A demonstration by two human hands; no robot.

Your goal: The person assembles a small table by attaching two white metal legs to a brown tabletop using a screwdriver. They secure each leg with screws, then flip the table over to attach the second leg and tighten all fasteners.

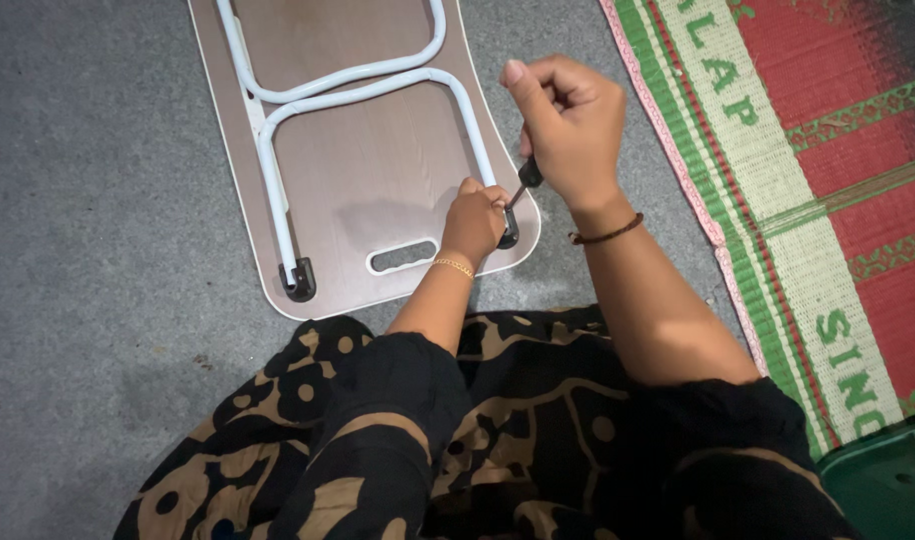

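A small folding table lies upside down on the grey floor, its brown wood-look board (363, 170) facing up. White metal tube legs (358, 95) are folded flat on it. My right hand (568, 125) grips a screwdriver (526, 178) with a dark handle, its tip angled down at the black leg bracket (508, 232) at the board's near right corner. My left hand (475, 220) is closed around the white tube at that same bracket. A second black bracket (300, 280) sits at the near left corner.
A woven mat (808, 180) in red, green and cream lies on the floor to the right. A dark green plastic object (888, 485) shows at the bottom right corner. My lap in black and brown patterned cloth (498, 440) fills the foreground. The board has an oval handle slot (403, 257).
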